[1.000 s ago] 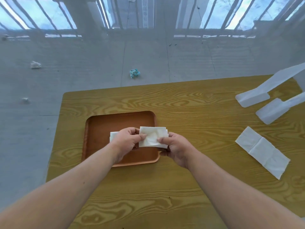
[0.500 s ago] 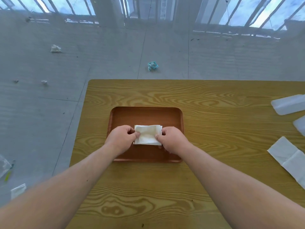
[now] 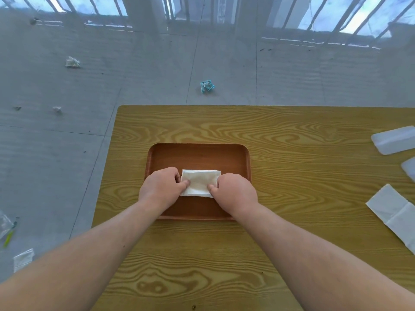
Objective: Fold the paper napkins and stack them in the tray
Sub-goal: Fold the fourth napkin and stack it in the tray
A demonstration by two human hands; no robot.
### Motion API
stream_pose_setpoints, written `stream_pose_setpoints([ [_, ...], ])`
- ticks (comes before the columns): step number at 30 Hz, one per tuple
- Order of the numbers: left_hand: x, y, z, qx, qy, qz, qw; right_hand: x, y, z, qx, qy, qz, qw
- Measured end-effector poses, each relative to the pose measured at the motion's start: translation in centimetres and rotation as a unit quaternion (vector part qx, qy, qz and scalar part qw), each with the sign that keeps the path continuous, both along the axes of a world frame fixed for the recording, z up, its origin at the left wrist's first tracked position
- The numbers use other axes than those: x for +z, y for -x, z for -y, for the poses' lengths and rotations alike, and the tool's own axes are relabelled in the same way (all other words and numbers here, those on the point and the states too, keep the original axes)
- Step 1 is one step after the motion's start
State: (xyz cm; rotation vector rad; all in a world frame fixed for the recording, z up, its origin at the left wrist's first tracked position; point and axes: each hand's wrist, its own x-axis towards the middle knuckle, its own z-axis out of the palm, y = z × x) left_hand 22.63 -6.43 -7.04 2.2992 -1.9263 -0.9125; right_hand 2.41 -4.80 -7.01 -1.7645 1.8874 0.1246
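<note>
Napkins first: a small folded white stack (image 3: 199, 183) sits inside the brown wooden tray (image 3: 197, 153), in its near half, roughly centred left to right. The tray is on the desk (image 3: 292, 135), nearer the left edge than the right.

Only one view, the head cam, so here goes. Left hand (image 3: 160, 188) has its fingers (image 3: 185, 183) curled in and pinched on the stack's left edge, thumb on top. Right hand (image 3: 235, 191) does the same on the right edge, fingers tucked in, thumb tip on the near right corner. So both hands are closed on the folded napkins, not spread wide. Can't tell whether the stack is fully resting on the tray floor or lifted a touch.

Over by the right edge of the desk there's an unfolded napkin (image 3: 395, 215) lying flat with a crease across it, and further back two white plastic pieces (image 3: 393, 140), partly cut off by the frame. Crumpled teal scrap (image 3: 207, 86) on the floor beyond the far edge.
</note>
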Motion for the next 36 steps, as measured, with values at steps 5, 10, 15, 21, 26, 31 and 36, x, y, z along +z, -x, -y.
stream_pose_setpoints([
  [5,1.7,2.7,0.0,-0.036,0.028,0.018,0.999,1.0,2.3,-1.5,-0.019,0.044,0.048,0.998],
  [10,2.6,9.1,-0.5,-0.162,0.022,-0.006,0.986,1.7,8.6,-4.1,-0.045,0.107,0.094,0.989],
  [15,2.7,17.9,-1.8,-0.312,-0.008,-0.011,0.95,1.4,17.8,-7.8,-0.122,0.155,0.057,0.979],
  [21,2.2,27.4,-4.0,-0.437,-0.042,-0.005,0.898,0.8,29.6,-12.9,-0.279,0.14,-0.02,0.95],
  [26,1.9,31.7,-5.9,-0.469,-0.03,-0.009,0.882,-0.6,33.3,-16.2,-0.276,0.042,-0.052,0.959],
  [31,1.9,31.9,-6.3,-0.413,-0.01,-0.027,0.91,-1.2,29.1,-16.7,-0.163,0.043,-0.032,0.985],
  [36,1.9,28.7,-4.9,-0.364,-0.001,0.015,0.931,-0.6,22.0,-15.9,-0.055,0.054,0.009,0.997],
])
